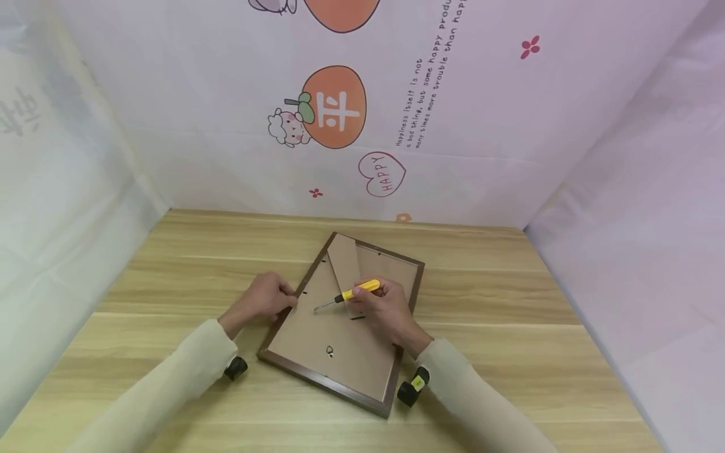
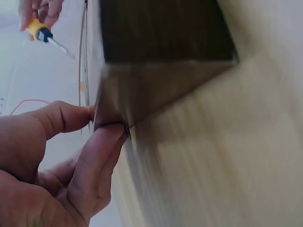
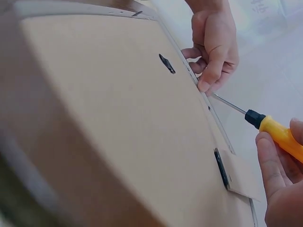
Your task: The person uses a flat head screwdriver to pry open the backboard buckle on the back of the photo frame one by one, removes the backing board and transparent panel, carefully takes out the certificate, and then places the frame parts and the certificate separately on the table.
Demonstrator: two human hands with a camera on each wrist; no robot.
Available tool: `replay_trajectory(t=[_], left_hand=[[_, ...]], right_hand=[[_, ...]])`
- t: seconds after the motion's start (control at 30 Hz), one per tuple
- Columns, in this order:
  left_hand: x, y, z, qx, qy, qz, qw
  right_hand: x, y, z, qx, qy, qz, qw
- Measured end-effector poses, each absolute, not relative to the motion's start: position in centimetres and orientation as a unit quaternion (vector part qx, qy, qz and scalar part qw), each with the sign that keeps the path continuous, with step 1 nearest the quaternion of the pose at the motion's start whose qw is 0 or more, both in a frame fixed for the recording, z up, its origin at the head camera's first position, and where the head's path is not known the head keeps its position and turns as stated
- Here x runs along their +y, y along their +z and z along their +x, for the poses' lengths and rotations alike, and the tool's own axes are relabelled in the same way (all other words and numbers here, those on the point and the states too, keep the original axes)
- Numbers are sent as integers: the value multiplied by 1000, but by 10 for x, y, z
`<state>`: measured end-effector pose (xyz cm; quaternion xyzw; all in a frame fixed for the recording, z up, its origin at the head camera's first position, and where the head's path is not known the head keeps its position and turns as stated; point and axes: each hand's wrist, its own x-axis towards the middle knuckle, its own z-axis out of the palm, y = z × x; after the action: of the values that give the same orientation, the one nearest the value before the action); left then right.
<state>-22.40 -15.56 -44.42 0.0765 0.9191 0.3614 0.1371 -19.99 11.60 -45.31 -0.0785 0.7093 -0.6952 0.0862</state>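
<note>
A picture frame [image 1: 323,385] with a dark brown rim lies face down and slanted on the table. Its tan backing board [image 1: 306,340] carries a fold-out stand [image 1: 342,259], a small metal hanger [image 1: 330,350] and short dark tabs along the edges. My left hand [image 1: 267,297] pinches the frame's left side, thumb on top and fingers against the outer face, as the left wrist view shows. Over the board, my right hand [image 1: 392,313] holds a screwdriver [image 3: 280,136] by its yellow handle. The metal shaft points left, its tip above the board in the head view.
The wood-grain table [image 1: 487,377] extends on both sides of the frame. Behind it rises a white printed backdrop [image 1: 453,182], with pale sheet walls at left and right. A black camera [image 1: 236,368] sits on the left wrist, another [image 1: 410,391] on the right.
</note>
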Motion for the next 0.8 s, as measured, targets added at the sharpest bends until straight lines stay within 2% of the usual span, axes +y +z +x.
replay_trajectory(t=[0.47, 0.8], left_hand=[[-147, -440, -205, 917, 365, 38, 158], [-146, -443, -199, 891, 405, 19, 204]], right_hand=[[113, -448, -201, 719, -690, -41, 70], [110, -448, -203, 714, -696, -40, 66]])
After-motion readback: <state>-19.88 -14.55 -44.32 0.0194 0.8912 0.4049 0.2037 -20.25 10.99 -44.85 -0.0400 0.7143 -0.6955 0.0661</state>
